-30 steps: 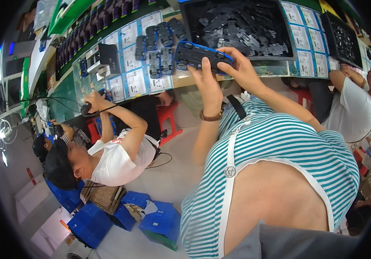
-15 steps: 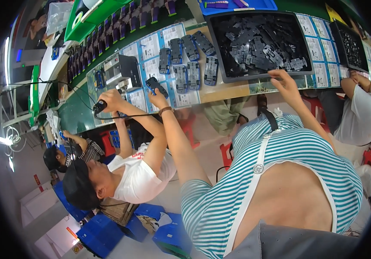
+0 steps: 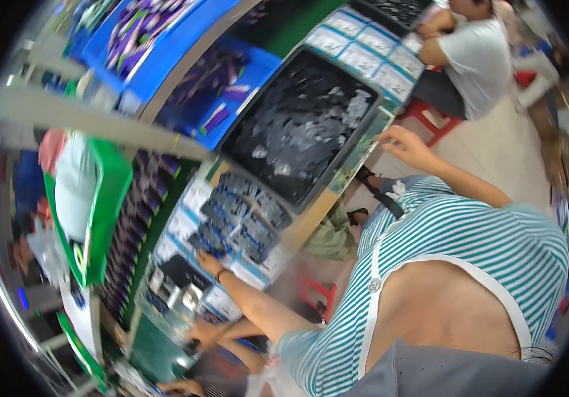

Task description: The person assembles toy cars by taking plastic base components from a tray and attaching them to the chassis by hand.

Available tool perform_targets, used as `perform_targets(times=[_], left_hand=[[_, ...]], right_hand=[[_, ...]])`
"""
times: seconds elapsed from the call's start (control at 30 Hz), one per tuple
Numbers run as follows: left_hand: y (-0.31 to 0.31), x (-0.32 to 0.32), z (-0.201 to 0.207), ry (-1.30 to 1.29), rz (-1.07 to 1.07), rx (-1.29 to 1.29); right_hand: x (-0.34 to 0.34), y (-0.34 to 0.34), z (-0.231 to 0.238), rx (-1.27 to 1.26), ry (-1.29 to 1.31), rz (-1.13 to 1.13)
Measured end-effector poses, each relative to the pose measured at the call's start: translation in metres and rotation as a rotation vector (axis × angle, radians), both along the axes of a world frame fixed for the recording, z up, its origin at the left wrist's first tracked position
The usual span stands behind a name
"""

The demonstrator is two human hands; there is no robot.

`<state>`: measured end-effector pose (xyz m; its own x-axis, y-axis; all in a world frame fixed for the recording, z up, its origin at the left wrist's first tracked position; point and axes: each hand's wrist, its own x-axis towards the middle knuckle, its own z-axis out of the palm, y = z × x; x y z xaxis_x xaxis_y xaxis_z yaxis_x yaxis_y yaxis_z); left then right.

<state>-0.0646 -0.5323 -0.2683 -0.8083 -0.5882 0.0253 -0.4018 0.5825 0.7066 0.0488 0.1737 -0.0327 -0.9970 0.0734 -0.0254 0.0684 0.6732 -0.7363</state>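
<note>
My left hand (image 3: 211, 263) is at the near left end of a group of black toy car chassis (image 3: 223, 213) with blue edges. Its fingertips meet the nearest chassis, but blur hides whether they grip it. My right hand (image 3: 409, 147) hangs beside the table's front edge, right of the large black tray (image 3: 327, 187). Its fingers are loosely bent and apart, with nothing visible in them. Loose black plastic parts (image 3: 291, 126) fill that tray, smeared by motion.
A blue tray (image 3: 258, 63) with purple parts lies behind the black tray. Printed sheets (image 3: 347, 53) cover the tabletop. At the left, a co-worker's hand (image 3: 201, 333) is near a small machine (image 3: 182, 281). Another person in white (image 3: 476, 63) sits at the far right by a red stool (image 3: 430, 122).
The view has swung round to the right. My left hand, which held a chassis beside the machine, is now against the grouped chassis. My right hand has come away from the tray's rim.
</note>
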Motion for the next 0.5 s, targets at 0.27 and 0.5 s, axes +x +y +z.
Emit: perform_targets(times=[0.27,0.5], left_hand=[[0.245,-0.002,0.107,0.516,0.167,-0.573],[0.456,0.020,0.126,0.392,-0.345,-0.515]], right_hand=[[-0.063,0.040,-0.038,0.099,0.123,-0.048],[-0.163,0.058,-0.081,0.262,0.349,-0.217]])
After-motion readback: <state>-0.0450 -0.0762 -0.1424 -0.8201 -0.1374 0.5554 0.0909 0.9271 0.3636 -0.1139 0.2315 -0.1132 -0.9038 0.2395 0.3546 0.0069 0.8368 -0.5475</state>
